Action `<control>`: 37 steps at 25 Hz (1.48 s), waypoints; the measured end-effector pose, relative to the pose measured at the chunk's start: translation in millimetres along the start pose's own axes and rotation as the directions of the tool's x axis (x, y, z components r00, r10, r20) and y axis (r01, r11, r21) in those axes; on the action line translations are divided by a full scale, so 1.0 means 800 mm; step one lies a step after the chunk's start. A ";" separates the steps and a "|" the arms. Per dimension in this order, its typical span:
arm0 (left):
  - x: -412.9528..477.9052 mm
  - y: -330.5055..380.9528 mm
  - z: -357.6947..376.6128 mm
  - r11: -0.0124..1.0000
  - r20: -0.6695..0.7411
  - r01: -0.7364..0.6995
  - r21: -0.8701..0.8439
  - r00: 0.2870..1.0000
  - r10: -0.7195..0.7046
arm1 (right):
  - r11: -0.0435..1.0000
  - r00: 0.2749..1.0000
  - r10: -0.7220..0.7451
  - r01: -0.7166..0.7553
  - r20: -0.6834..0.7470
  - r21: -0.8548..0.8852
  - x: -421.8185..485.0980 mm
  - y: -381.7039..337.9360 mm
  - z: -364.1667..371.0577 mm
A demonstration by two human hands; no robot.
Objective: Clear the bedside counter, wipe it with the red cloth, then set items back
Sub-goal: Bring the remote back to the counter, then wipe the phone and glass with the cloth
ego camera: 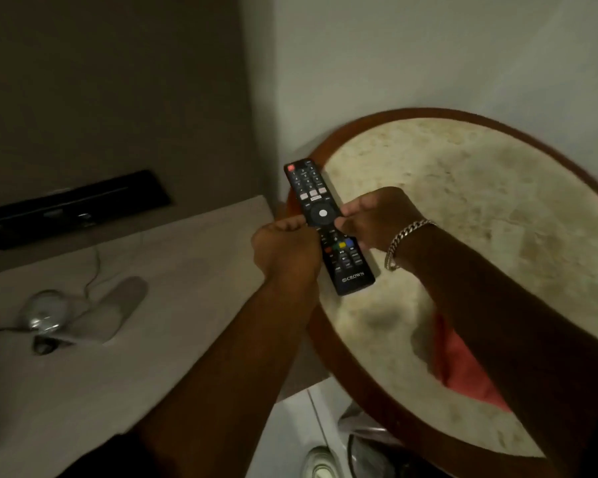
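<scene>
Nearest, under the right forearm, the red cloth [463,367] lies on the round stone-topped desk [497,188], close to its brown wooden rim, while most of the top to the right of and beyond the hands is bare. Both arms reach forward and meet over the desk's left edge, where the left hand [285,248] and the right hand [373,219], a chain bracelet [403,241] on its wrist, pinch opposite long sides of a black remote [327,224]. The remote reads "CROWN" at its near end, and its far end points toward the wall corner.
</scene>
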State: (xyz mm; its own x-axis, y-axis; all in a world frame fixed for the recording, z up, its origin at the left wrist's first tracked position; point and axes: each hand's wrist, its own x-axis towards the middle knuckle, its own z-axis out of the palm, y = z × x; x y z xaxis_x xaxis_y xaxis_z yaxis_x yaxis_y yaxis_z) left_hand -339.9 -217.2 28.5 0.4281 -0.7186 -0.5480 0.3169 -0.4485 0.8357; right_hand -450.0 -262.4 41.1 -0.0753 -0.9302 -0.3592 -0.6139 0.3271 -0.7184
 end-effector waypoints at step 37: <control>-0.098 -0.073 -0.052 0.788 0.322 -0.483 0.383 0.869 0.376 | 0.942 0.882 -0.326 0.273 -0.340 -0.195 -0.154 0.083 0.014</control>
State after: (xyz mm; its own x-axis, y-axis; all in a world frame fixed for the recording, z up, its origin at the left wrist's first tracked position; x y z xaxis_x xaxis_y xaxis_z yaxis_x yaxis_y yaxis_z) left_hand -356.5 -112.3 21.0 0.2180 -0.9642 -0.1508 -0.2814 -0.2101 0.9363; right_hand -472.8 -123.8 30.8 -0.1334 -0.9838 0.1199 -0.7521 0.0217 -0.6586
